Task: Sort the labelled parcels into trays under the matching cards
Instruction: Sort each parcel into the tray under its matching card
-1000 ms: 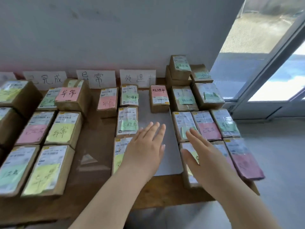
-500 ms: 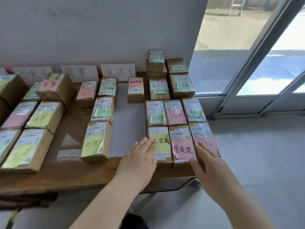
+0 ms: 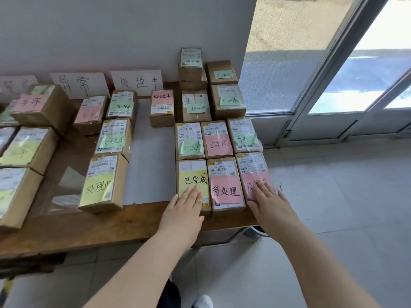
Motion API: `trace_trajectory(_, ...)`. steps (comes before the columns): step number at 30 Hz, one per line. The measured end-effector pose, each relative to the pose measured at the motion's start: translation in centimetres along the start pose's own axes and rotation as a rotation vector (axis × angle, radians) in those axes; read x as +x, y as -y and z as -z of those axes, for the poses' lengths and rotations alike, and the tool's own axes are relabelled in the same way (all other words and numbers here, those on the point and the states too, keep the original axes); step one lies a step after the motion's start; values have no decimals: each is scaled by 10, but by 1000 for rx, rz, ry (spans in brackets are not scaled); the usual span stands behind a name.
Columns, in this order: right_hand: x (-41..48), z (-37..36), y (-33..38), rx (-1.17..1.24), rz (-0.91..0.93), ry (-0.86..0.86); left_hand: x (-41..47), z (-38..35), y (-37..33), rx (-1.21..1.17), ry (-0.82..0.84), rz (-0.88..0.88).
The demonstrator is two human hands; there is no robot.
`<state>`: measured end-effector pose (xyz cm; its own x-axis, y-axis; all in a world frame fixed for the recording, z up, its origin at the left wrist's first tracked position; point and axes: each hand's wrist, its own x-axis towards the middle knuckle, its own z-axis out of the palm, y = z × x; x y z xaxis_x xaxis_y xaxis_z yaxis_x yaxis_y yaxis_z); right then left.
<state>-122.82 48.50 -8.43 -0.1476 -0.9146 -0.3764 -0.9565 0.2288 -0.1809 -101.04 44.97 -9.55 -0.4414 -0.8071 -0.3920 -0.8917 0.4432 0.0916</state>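
Several brown parcels with coloured sticky notes lie on a wooden table (image 3: 115,227). My left hand (image 3: 184,210) rests flat, fingers together, on the near end of a parcel with a yellow note (image 3: 192,176). My right hand (image 3: 269,201) lies flat on the near end of a parcel with a pink note (image 3: 253,172) at the table's right corner. Between them sits a parcel with a pink note (image 3: 225,187). Neither hand grips anything. White cards (image 3: 136,82) with handwriting lean against the wall (image 3: 111,30) behind the parcels.
More parcels fill the table's left side (image 3: 26,147) and stack at the back right (image 3: 191,63). A white sheet (image 3: 151,165) lies on the table's middle. A glass door (image 3: 333,63) and tiled floor (image 3: 333,218) are on the right.
The view has swung right and pulled back. Both hands have moved right and nearer the table's front edge, onto the front-row parcels.
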Motion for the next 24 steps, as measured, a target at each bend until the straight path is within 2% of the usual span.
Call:
trace_trajectory(17, -43, -21, 3, -65, -35, -7, -41, -28, -12, -50, -56, -17)
trace_trajectory(19, -49, -25, 1, -51, -30, -23, -47, -32, -13, -136, -84, -14)
trace_trajectory(21, -54, -28, -4, 34, -24, -86, -53, -36, -12, -340, -174, 27)
trace_trajectory(24, -59, -23, -8, 315, -148, -272, -60, -39, -7, -717, -351, 215)
